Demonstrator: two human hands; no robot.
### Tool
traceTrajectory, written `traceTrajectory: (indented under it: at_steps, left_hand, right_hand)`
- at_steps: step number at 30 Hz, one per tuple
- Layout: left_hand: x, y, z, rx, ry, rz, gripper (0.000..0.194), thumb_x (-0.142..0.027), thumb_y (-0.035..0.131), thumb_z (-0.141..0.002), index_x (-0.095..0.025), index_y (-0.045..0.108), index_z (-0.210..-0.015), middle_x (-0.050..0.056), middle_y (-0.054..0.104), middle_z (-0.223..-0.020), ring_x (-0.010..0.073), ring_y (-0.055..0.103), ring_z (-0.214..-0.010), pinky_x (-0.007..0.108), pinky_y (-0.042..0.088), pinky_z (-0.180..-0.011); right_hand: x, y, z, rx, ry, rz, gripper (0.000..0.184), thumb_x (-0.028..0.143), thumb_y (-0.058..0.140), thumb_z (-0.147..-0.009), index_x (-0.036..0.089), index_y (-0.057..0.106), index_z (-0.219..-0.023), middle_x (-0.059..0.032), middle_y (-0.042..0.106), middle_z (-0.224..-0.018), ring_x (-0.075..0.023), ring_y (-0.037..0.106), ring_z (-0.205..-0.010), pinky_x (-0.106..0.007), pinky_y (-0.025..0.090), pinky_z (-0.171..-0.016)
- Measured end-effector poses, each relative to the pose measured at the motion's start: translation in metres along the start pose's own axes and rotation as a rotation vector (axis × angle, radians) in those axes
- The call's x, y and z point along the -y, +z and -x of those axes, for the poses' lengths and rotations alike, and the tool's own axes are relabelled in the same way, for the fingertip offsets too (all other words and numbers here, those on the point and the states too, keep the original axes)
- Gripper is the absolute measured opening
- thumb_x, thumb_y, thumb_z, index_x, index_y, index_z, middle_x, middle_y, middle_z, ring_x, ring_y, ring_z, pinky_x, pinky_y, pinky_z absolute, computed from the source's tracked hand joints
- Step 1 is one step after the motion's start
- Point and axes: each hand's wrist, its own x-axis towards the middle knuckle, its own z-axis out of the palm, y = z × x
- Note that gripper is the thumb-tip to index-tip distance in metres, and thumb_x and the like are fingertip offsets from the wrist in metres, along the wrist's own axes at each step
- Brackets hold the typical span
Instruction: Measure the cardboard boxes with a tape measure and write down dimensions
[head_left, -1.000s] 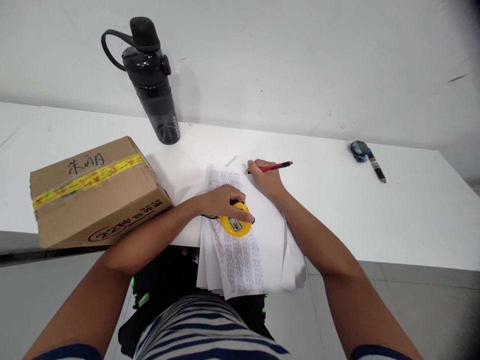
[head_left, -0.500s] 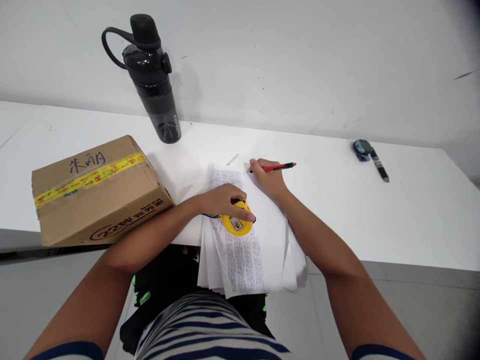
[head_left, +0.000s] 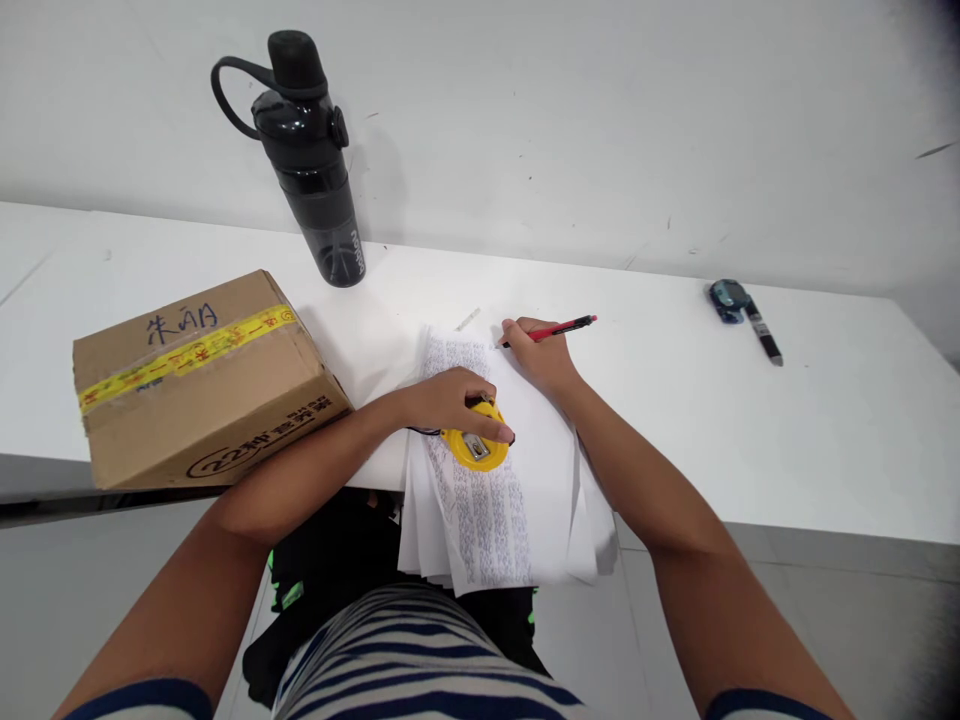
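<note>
A stack of paper sheets [head_left: 491, 520] lies on the table and hangs over its front edge; columns of dense blue handwriting fill the left side of the top sheet. Resting on that writing, a yellow tape measure [head_left: 480, 455] is gripped by my left hand [head_left: 448, 400], thumb across its top. My right hand [head_left: 541, 355] is closed around a red and black pen [head_left: 566, 328], its tip at the upper part of the top sheet, right of the written columns. The fingers partly hide the pen's front end.
To the left sits a cardboard box [head_left: 202, 400] with yellow tape, close against my left forearm. Behind it a dark drink bottle [head_left: 311, 170] stands near the wall. A small blue object [head_left: 727, 300] and a black marker-like stick [head_left: 765, 335] lie at the right of the white table [head_left: 675, 430].
The whole view has shifted slightly, so everything appears a little further right. The pen is tilted a bit more steeply in my right hand. My left hand keeps hold of the tape measure.
</note>
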Motion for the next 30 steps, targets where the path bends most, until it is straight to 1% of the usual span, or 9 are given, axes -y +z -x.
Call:
traceTrajectory:
  at_steps: [6,10,13,18,23,27,30]
  left_hand:
    - [0.001,0.000,0.000,-0.001,0.008,0.019,0.040,-0.052,0.077,-0.066,-0.018,0.057,-0.061,-0.004,0.048,-0.062,0.0102,0.046,-0.056,0.026,0.035,-0.053]
    - [0.001,0.000,0.000,0.008,0.009,0.008,0.039,-0.052,0.077,-0.066,-0.018,0.057,-0.061,-0.004,0.048,-0.062,0.0100,0.045,-0.056,0.026,0.034,-0.053]
    - [0.001,0.000,0.000,0.012,0.009,0.010,0.038,-0.051,0.076,-0.067,-0.018,0.057,-0.062,-0.004,0.048,-0.063,0.0098,0.045,-0.056,0.026,0.034,-0.053]
    - [0.001,0.000,0.000,0.001,0.002,0.050,0.039,-0.050,0.078,-0.065,-0.018,0.057,-0.061,-0.004,0.047,-0.062,0.0095,0.044,-0.055,0.025,0.034,-0.052]
    - [0.002,0.001,0.000,0.011,0.018,0.025,0.037,-0.050,0.077,-0.067,-0.018,0.059,-0.063,-0.003,0.048,-0.065,0.0100,0.045,-0.058,0.026,0.035,-0.054]
    - [0.002,0.000,0.000,0.022,0.014,-0.006,0.035,-0.051,0.075,-0.071,-0.018,0.062,-0.068,-0.002,0.050,-0.069,0.0108,0.046,-0.062,0.026,0.036,-0.057]
    - [0.002,0.001,0.000,0.015,0.018,-0.008,0.036,-0.051,0.075,-0.070,-0.018,0.061,-0.067,-0.002,0.050,-0.068,0.0109,0.046,-0.062,0.027,0.036,-0.057]
  right_hand:
    - [-0.001,0.001,0.001,-0.048,-0.012,-0.011,0.034,0.035,0.055,-0.085,0.021,0.055,-0.054,0.0024,0.048,-0.053,-0.0148,0.048,-0.059,-0.031,0.043,-0.064]
    - [-0.003,0.000,0.000,-0.014,-0.007,-0.008,0.033,0.038,0.058,-0.084,0.020,0.059,-0.055,0.0029,0.047,-0.051,-0.0144,0.046,-0.056,-0.031,0.042,-0.061]
    - [-0.005,0.000,-0.001,-0.022,-0.011,-0.007,0.033,0.039,0.057,-0.085,0.020,0.062,-0.058,0.0030,0.047,-0.051,-0.0144,0.046,-0.056,-0.031,0.041,-0.060]
    - [-0.008,0.000,-0.001,-0.024,-0.020,-0.004,0.035,0.037,0.057,-0.085,0.020,0.060,-0.055,0.0030,0.045,-0.050,-0.0144,0.045,-0.055,-0.031,0.041,-0.059]
    - [-0.010,0.001,-0.001,-0.076,-0.038,-0.008,0.035,0.039,0.055,-0.087,0.021,0.059,-0.057,0.0030,0.047,-0.053,-0.0142,0.045,-0.056,-0.031,0.041,-0.060]
    - [-0.009,0.000,-0.001,-0.033,-0.035,0.005,0.035,0.036,0.056,-0.085,0.020,0.059,-0.055,0.0037,0.044,-0.049,-0.0135,0.042,-0.053,-0.030,0.039,-0.058]
    - [-0.009,0.000,-0.002,-0.042,-0.034,0.004,0.035,0.036,0.056,-0.086,0.020,0.059,-0.055,0.0038,0.043,-0.049,-0.0136,0.042,-0.053,-0.030,0.039,-0.057]
